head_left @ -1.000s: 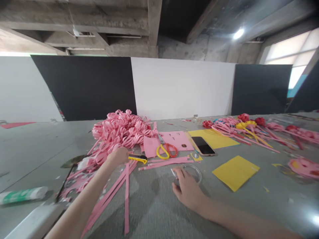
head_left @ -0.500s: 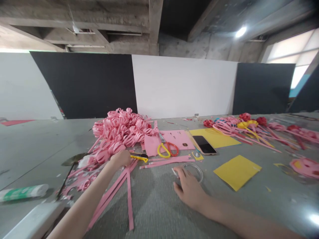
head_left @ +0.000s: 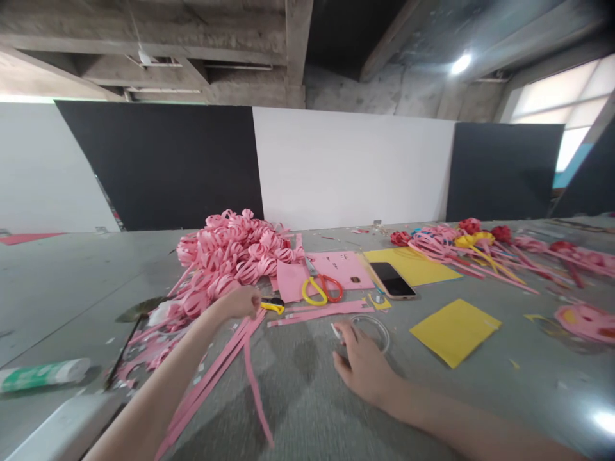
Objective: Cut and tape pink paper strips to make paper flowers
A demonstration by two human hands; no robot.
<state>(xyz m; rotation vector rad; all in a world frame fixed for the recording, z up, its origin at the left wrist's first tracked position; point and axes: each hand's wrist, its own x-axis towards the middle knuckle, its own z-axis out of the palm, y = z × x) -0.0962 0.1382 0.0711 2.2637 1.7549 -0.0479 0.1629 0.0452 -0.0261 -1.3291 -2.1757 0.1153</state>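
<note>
My left hand [head_left: 244, 302] is closed on a pink paper strip [head_left: 254, 392], whose tail hangs curved toward me. More pink strips [head_left: 211, 381] fan out below this hand. A yellow and black utility knife [head_left: 273, 307] lies just beyond my left fingers, partly hidden by them. My right hand [head_left: 362, 365] rests beside a clear tape roll [head_left: 382, 330], thumb and index finger apart. At the index fingertip is a small whitish piece, possibly tape. Yellow and red scissors [head_left: 321, 290] lie on printed pink paper [head_left: 353, 266] between the hands.
A heap of pink paper-strip balls [head_left: 235, 250] stands back left. A phone [head_left: 393, 280] overlaps yellow paper [head_left: 420, 267], with another yellow sheet [head_left: 456, 333] nearer. Coloured paper flowers [head_left: 473, 240] lie far right. A green and white tube [head_left: 43, 374] and a white box [head_left: 72, 426] sit at left.
My left hand has shifted slightly right, covering more of the utility knife. The hanging strip's lower end has swung to the right and bent. My right hand has barely moved.
</note>
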